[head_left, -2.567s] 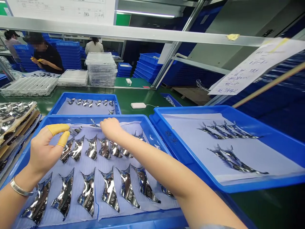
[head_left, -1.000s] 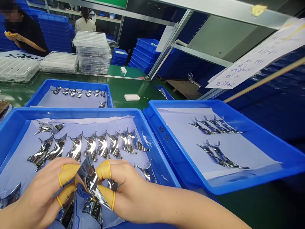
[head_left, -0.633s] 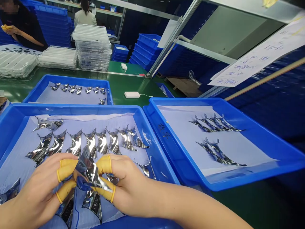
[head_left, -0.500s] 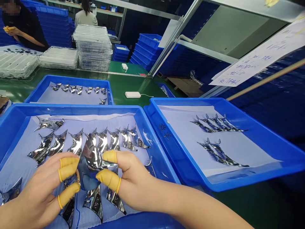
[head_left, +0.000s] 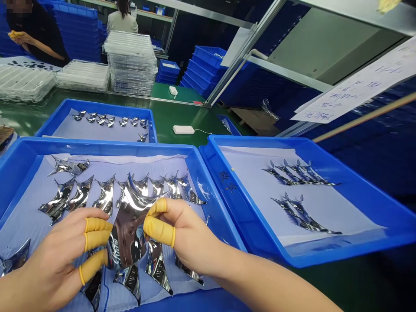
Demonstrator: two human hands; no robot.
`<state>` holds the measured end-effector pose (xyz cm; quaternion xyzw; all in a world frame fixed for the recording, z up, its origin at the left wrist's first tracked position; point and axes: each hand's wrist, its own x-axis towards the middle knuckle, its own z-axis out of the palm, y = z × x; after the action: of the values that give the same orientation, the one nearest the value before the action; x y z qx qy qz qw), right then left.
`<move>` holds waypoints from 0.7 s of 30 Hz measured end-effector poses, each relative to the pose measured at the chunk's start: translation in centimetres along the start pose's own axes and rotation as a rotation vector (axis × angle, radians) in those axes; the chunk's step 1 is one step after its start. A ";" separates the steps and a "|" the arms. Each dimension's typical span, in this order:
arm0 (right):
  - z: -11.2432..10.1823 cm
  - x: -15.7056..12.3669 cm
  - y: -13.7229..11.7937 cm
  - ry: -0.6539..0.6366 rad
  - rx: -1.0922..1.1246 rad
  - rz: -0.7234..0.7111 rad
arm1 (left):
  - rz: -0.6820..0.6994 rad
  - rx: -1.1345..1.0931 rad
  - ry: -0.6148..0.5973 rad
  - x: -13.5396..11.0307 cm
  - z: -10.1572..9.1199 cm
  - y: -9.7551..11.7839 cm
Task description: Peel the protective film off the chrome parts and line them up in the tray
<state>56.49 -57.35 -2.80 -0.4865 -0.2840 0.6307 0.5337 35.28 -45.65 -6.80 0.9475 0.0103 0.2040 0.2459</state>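
Note:
My left hand [head_left: 58,255] and my right hand [head_left: 182,229] both pinch a mirror-shiny curved piece [head_left: 128,229], possibly thin plated metal, with printed lettering near its lower end. Yellow finger cots cover the fingertips of both hands. The piece is held up over a blue tray [head_left: 97,145] lined with pale lilac paper [head_left: 29,195]. Rows of similar shiny pieces [head_left: 81,195] lie on that paper, and several sit directly beneath my hands, partly hidden by them.
To the right stands a second blue tray [head_left: 260,147] holding two groups of shiny pieces. A third blue tray [head_left: 97,104] sits beyond. Stacked clear plastic trays [head_left: 131,65] and a white device [head_left: 183,129] rest on the green bench. A co-worker [head_left: 35,32] stands at the far left.
The held piece has been turned and spread open, now showing its lettered face. My right hand has shifted right and slightly up. The view has tilted slightly.

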 end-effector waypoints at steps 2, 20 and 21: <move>-0.1 0.1 0.0 0.016 0.016 0.010 | 0.000 -0.035 -0.026 0.1 -0.2 -0.1; 0.0 2.1 1.8 0.015 0.214 0.113 | -0.180 -0.357 0.095 -0.1 -0.4 2.0; 0.0 2.2 2.1 0.025 0.246 0.131 | -0.193 -0.372 0.105 -0.3 -0.3 2.2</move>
<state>55.75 -55.82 -5.29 -0.4427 -0.1652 0.6882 0.5505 34.70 -47.45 -5.62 0.8684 0.0760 0.2272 0.4342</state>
